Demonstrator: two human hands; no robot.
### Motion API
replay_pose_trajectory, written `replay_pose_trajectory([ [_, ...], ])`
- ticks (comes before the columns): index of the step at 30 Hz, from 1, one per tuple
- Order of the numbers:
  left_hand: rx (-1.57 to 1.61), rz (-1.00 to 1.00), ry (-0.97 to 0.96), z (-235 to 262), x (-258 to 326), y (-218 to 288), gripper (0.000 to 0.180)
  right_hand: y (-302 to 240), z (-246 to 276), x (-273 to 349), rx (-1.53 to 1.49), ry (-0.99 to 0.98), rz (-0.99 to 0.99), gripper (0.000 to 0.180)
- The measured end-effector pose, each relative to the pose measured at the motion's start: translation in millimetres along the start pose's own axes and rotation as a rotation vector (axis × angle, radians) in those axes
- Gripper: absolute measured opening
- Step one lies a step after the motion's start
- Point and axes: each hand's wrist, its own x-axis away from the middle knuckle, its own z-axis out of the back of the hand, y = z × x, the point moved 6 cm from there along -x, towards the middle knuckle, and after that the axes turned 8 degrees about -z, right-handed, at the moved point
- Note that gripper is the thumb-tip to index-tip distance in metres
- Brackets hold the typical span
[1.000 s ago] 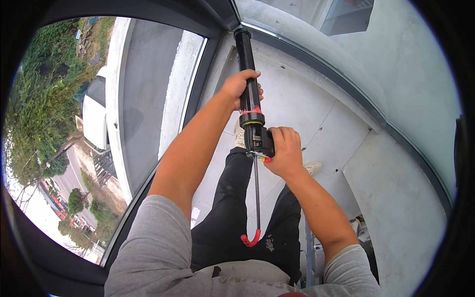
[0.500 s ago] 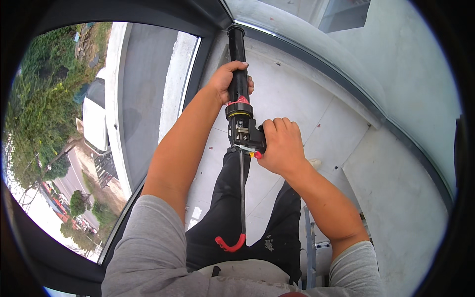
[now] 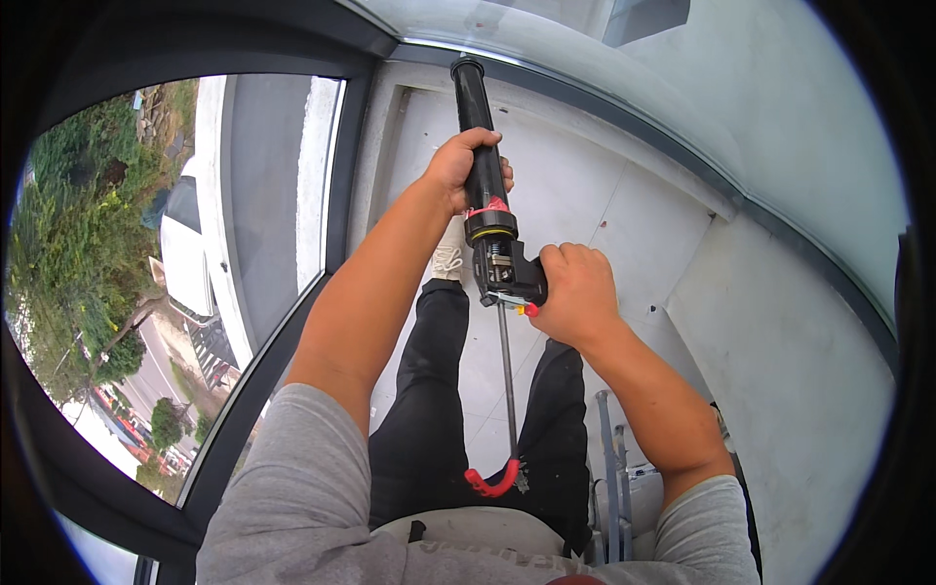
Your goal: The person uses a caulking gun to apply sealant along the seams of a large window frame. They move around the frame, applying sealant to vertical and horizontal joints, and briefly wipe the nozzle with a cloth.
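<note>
A black caulking gun (image 3: pixel 478 146) stretches away from me, its front end close to the dark frame strip at the glass. My left hand (image 3: pixel 466 168) is wrapped around the barrel, just ahead of a black collar with crumpled red film at its edge. Behind the collar, my right hand (image 3: pixel 575 290) grips the handle; the trigger is mostly hidden by the fingers. A thin metal plunger rod (image 3: pixel 507 380) runs back toward my waist and ends in a red hook (image 3: pixel 494 480). The nozzle tip is too small to make out clearly.
Dark window framing (image 3: pixel 359 175) borders the left opening, with trees and a white vehicle outside. A glass pane curves along the far and right side above a dark strip (image 3: pixel 673 146). Pale floor tiles (image 3: pixel 556 166) lie below. Grey metal legs (image 3: pixel 612 458) stand by my right leg.
The caulking gun's rear and red hook have swung right, and both hands have shifted slightly right with it. The view has turned, and a shoe now shows beneath the left arm.
</note>
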Motion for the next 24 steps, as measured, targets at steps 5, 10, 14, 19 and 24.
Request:
replay_pose_trajectory([
  [5, 0.036, 0.031, 0.009, -37.1, -11.7, -50.4, 0.03, 53.5, 7.8, 32.8, 0.011, 0.024, -0.017, 0.039],
  [10, 0.037, 0.048, 0.018, -84.1, -12.9, -103.0, 0.028, 107.2, 21.1, 73.5, -0.005, 0.067, -0.047, 0.038],
  [14, 0.027, 0.06, 0.011, -119.3, -16.1, -143.3, 0.027, 147.8, 31.5, 104.1, 0.007, 0.117, -0.048, 0.034],
  [19, 0.025, 0.087, 0.023, -157.8, -23.8, -195.6, 0.026, 198.9, 43.3, 140.4, 0.002, 0.196, -0.045, 0.028],
  [24, -0.01, 0.1, -0.002, -201.6, -27.0, -243.3, 0.027, 248.3, 56.9, 176.5, -0.015, 0.222, -0.086, 0.026],
])
